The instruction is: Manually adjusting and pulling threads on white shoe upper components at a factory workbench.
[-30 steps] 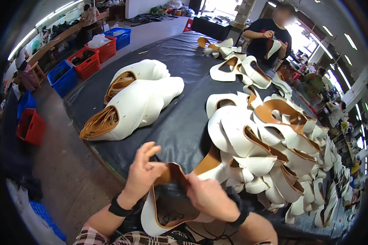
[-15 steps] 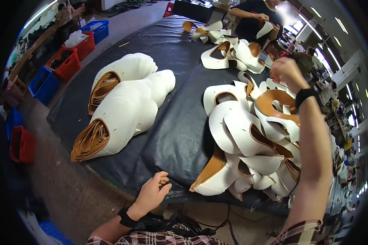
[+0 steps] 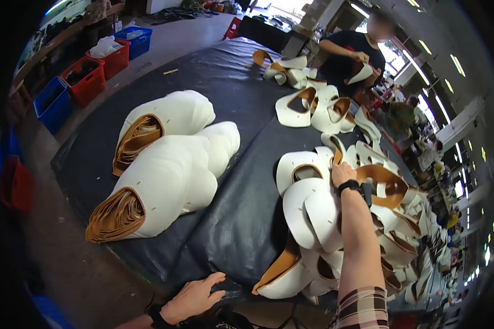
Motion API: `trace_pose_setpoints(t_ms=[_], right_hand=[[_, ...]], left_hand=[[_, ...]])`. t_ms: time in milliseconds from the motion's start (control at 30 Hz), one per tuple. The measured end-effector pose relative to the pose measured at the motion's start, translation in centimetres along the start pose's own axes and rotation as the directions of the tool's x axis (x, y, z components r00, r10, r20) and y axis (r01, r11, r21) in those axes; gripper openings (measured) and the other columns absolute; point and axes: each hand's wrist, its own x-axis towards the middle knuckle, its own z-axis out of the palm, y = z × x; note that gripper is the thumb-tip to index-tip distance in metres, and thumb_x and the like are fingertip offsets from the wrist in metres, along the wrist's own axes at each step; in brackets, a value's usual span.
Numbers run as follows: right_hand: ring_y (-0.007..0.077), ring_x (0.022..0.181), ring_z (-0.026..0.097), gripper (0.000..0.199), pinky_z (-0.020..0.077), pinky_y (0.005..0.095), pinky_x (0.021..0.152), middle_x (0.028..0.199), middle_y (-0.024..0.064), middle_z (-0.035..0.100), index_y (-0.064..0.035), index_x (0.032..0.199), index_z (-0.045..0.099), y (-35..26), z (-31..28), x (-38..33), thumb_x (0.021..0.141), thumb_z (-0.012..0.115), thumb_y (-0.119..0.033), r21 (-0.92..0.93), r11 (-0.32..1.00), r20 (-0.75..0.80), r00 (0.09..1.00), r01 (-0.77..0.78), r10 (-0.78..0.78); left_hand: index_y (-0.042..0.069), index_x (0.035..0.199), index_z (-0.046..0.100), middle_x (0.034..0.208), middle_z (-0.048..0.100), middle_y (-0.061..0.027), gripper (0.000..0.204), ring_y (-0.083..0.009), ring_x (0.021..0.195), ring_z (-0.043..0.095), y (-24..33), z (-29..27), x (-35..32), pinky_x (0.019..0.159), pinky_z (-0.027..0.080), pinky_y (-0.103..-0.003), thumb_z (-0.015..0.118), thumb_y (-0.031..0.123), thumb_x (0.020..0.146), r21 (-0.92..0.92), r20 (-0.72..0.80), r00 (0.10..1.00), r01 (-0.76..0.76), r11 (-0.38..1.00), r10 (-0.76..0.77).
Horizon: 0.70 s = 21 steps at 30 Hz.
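White, tan-lined shoe uppers [image 3: 301, 219] lie in a loose, overlapping heap on the right half of the black-covered surface [image 3: 241, 211]. My right hand [image 3: 344, 174] is among them, touching the uppers toward the far part of the heap; I cannot tell whether its fingers grip one. My left hand [image 3: 192, 300] is empty, thumb and fingers loosely parted, by the near edge. Two nested stacks [image 3: 167, 172] lie side by side at left. Across from me, a person [image 3: 343, 44] holds another upper [image 3: 361, 73].
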Motion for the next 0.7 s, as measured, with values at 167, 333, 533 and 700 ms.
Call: trace_pose_setpoints(t_ms=[167,333,533,700], right_hand=[[0.0348,0.088,0.065,0.023,0.0525,0.0449,0.076,0.093,0.0192,0.067,-0.0061,0.087,0.07,0.1,-5.0,-0.3,0.084,0.05,-0.018,0.323,0.921,-0.156,0.948,-0.217,0.278],[0.0393,0.09,0.062,0.023,0.0479,0.0447,0.082,0.092,0.0225,0.065,-0.0048,0.086,0.067,6.5,-10.3,-2.2,0.075,0.052,-0.018,0.647,0.735,-0.254,0.852,-0.203,0.458],[0.0302,0.082,0.062,0.012,0.05,0.0361,0.073,0.094,0.0133,0.063,-0.0036,0.082,0.06,6.2,-17.2,-11.6,0.07,0.059,-0.002,0.393,0.809,-0.747,0.665,0.436,0.005],[0.0248,0.077,0.059,0.016,0.0506,0.0339,0.063,0.099,0.0085,0.06,-0.0034,0.079,0.057,2.7,-20.6,-24.0,0.066,0.06,0.004,0.004,0.748,-0.803,0.448,0.663,-0.393]], left_hand=[[-0.003,0.123,0.045,0.116,0.062,-0.0163,0.044,-0.029,0.107,0.06,-0.4,-1.0,0.1,0.09,0.047,-0.033,0.059,0.018,0.087,-0.057,-0.001,1.0,-0.001,0.998,0.001],[-0.002,0.12,0.045,0.114,0.061,-0.0188,0.041,-0.0317,0.105,0.06,-1.5,0.0,-0.1,0.086,0.049,-0.036,0.06,0.017,0.086,-0.084,0.014,0.998,-0.059,0.995,0.06],[-0.003,0.11,0.055,0.101,0.066,-0.0089,0.028,-0.0125,0.09,0.062,-1.0,-1.4,-1.4,0.078,0.049,-0.026,0.062,0.012,0.087,-0.384,-0.127,0.99,0.001,0.923,-0.054],[0.001,0.115,0.054,0.111,0.061,-0.0094,0.034,-0.0159,0.102,0.058,8.4,-5.9,-4.5,0.088,0.045,-0.027,0.064,0.004,0.083,-0.303,-0.454,0.83,-0.487,0.819,0.326]])
